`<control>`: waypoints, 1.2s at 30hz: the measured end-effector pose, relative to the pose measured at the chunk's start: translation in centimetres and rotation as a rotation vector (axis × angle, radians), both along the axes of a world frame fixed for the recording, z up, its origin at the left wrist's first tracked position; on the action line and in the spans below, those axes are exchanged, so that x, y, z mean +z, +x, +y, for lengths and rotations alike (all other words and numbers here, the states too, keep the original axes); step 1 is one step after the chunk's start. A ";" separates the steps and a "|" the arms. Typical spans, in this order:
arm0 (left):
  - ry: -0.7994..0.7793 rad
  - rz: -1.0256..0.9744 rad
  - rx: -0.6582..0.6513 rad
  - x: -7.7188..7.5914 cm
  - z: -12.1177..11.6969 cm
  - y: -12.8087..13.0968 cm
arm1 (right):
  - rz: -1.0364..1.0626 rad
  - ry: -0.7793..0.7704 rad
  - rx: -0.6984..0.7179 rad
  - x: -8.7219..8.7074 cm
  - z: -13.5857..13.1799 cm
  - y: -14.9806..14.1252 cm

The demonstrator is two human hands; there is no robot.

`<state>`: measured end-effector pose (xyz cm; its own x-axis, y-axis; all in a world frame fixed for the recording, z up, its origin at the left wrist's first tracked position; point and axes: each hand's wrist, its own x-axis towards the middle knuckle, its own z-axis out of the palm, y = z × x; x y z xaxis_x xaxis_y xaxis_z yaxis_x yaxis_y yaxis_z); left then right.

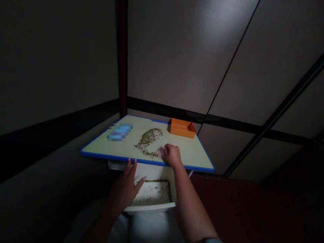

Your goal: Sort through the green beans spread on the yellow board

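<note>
A loose heap of small green and pale grains is spread over the middle of a pale tabletop with a blue rim. My right hand rests on the tabletop at the near right end of the heap, its fingers curled closed beside some pale pieces; what they hold, if anything, is hidden. My left hand has its fingers apart, with two fingertips by the table's near edge and the thumb over a white bin. Green grains lie scattered inside that bin, mostly along its inner edges.
An orange open box stands at the tabletop's far right corner. Toward the left lies a blurred light-blue item. Dark panelled walls rise behind and to the left of the table; a reddish floor shows at the right.
</note>
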<state>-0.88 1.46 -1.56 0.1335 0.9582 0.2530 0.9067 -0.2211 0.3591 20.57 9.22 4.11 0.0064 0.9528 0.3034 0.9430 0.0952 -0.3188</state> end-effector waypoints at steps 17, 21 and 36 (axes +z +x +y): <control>-0.025 0.024 0.002 0.3 -0.1 0.0 | 0.163 0.008 0.140 0.0 -0.6 0.8; -0.022 0.020 0.015 0.3 -0.1 0.1 | 0.121 0.019 0.104 -0.1 -0.5 0.6; 0.012 0.001 0.014 -0.2 0.1 0.1 | 0.158 0.032 0.174 0.1 -0.6 0.4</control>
